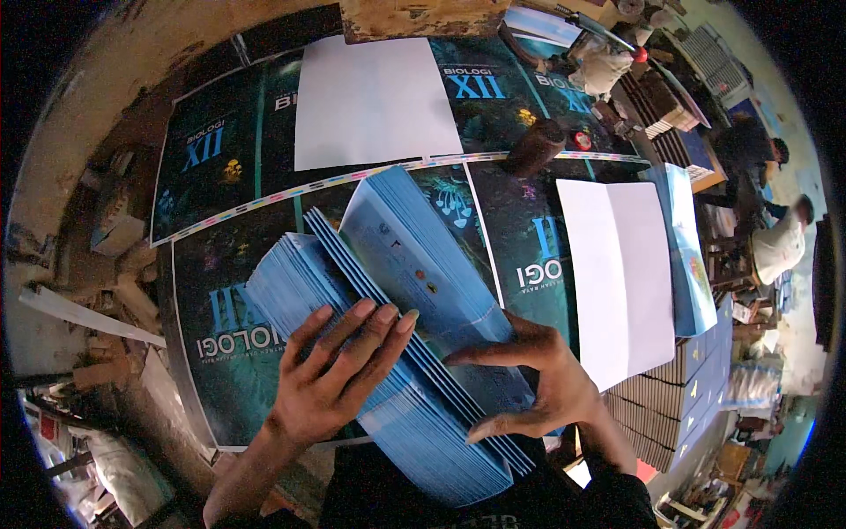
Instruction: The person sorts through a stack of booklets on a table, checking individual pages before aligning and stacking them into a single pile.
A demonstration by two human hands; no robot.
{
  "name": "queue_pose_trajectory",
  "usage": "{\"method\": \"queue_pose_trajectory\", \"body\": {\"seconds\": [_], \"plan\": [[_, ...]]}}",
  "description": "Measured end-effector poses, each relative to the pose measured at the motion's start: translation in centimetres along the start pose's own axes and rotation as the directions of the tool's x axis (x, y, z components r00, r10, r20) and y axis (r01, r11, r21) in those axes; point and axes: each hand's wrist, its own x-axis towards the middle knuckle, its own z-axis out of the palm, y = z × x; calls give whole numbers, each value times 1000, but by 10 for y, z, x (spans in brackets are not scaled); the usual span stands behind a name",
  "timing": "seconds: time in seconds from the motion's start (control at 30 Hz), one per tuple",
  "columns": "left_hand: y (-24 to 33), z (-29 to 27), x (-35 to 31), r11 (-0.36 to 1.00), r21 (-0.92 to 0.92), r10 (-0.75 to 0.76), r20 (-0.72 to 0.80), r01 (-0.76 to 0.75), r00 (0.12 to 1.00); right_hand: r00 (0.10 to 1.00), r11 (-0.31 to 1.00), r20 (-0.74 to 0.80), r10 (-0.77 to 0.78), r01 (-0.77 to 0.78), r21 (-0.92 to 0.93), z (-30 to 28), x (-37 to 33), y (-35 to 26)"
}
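A thick stack of blue printed folded covers (295, 278) lies slanting in front of me, its lower end close to my body. My left hand (330, 379) rests on its top edges with the fingers stretched out, nearly flat. Several covers stand slightly fanned apart under those fingertips. My right hand (551, 379) grips the right side of the stack. Its thumb presses on the lower edges, while the index finger lies across a leaning bundle of blue covers (392, 234). The other right fingers are mostly hidden behind the bundle.
Dark printed sheets (220, 203) cover the table. On them lie a plain white sheet (374, 106), a creased white sheet (617, 282) and a dark rounded block (538, 145). Stacked books (665, 406) stand to the right. People (780, 242) are at far right.
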Motion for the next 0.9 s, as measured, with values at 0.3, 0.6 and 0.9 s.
{"method": "queue_pose_trajectory", "body": {"seconds": [0.3,0.6,0.9], "plan": [[-7,14,-24,989,-147,-46,-122,28,991,994,998,-111,0,8,68,5,-5,10],[-5,1,5,991,-134,-15,-30,11,999,997,994,-54,-62,58,-88,5,1,-6],[-5,1,-1,994,-113,-7,-10,5,1000,1000,1000,-22,-15,15,3,7,0,1]]}}
